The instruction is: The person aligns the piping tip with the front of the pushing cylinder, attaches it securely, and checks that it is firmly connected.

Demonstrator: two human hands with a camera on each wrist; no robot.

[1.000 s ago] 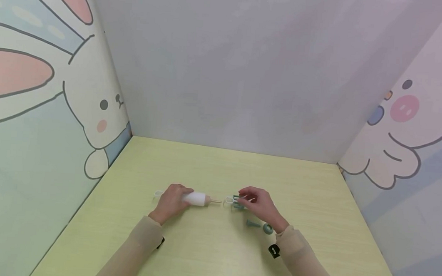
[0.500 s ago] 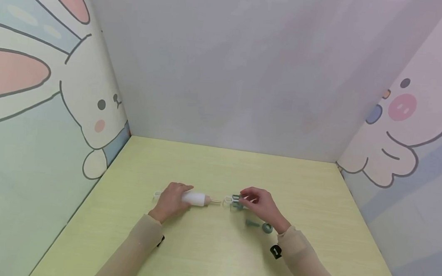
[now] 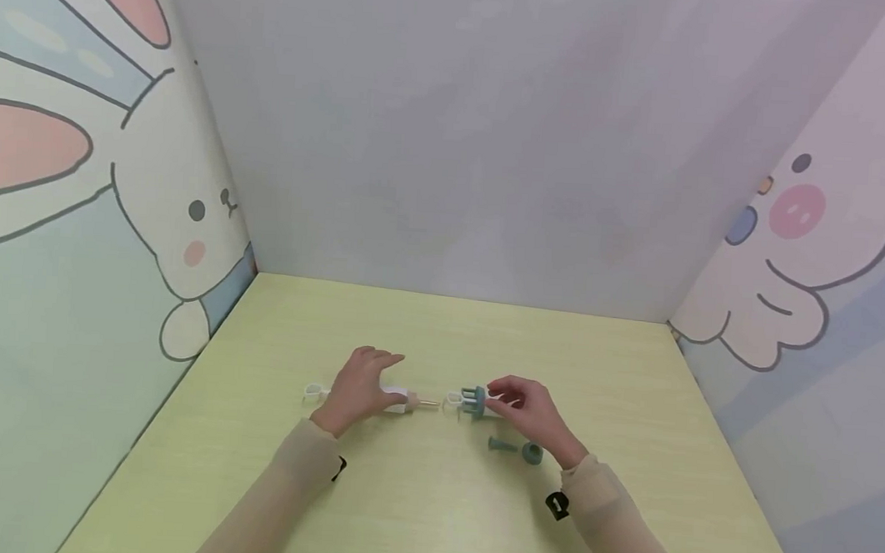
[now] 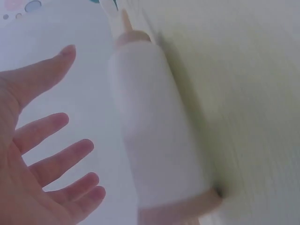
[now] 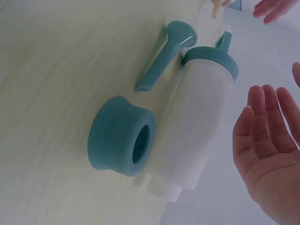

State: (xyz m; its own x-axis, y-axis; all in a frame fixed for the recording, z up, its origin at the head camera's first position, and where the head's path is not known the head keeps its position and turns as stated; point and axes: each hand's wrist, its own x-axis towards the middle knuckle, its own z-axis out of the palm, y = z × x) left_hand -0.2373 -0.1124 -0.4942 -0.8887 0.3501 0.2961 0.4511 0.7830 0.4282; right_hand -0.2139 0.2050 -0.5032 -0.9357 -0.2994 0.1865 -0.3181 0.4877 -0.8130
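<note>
On the table, a white syringe-like tube (image 3: 396,400) with beige ends lies sideways, its thin beige tip (image 3: 428,403) pointing right. My left hand (image 3: 361,389) is spread over it; in the left wrist view, the fingers stand apart from the tube (image 4: 150,126). To the right lies a second white tube (image 5: 194,122) with a teal collar (image 5: 213,59) and a threaded neck. Beside it is my right hand (image 3: 529,410), fingers extended and holding nothing in the right wrist view. Near that tube lie a teal ring-shaped cap (image 5: 119,136) and a teal tapered nozzle (image 5: 164,58).
White loop handles (image 3: 314,392) stick out from the left end of the left tube, and another loop (image 3: 453,400) from the right one. The yellow tabletop (image 3: 430,510) meets a grey back wall (image 3: 449,143) and cartoon-printed side panels.
My left hand has let go of the beige-ended tube, its fingers spreading and rising. My right hand has shifted slightly right, baring more of the teal collar. The view has drifted a little.
</note>
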